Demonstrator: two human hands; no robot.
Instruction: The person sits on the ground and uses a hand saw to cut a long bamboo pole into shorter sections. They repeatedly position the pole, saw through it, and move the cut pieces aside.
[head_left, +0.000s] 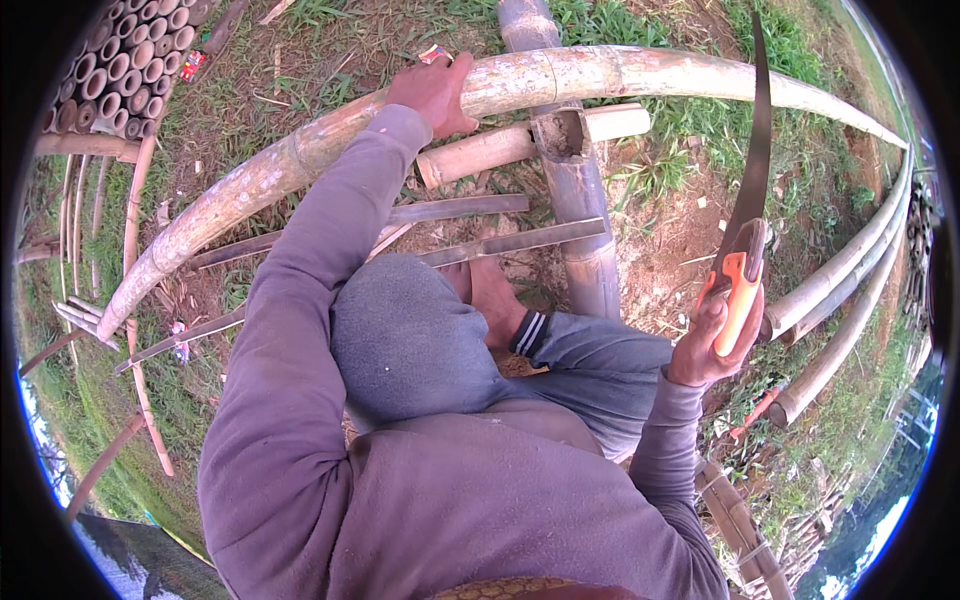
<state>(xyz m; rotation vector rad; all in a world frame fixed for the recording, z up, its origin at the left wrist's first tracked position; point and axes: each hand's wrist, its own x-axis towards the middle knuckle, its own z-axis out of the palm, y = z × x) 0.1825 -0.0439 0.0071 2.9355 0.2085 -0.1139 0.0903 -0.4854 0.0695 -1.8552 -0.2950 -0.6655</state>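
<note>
A long, pale bamboo pole (330, 142) lies crosswise in front of me, its curve stretched by the lens. My left hand (436, 95) is closed over it, fingers wrapped on its upper side. In my right hand (706, 345) is a pruning saw (757, 150) with an orange handle, held up with its long curved blade pointing away. The blade stands to the right of the place I grip and overlaps the pole in view; contact cannot be told. Beneath the pole runs a thick bamboo support (590, 240) with a squared notch. A short bamboo piece (478, 156) lies across that support.
Split bamboo strips (515, 241) lie near my bare foot (495, 300). Cut bamboo tubes (125, 68) are stacked at the far left. Several poles (840, 290) rest at the right, beside a red-orange object (758, 412) on the grass.
</note>
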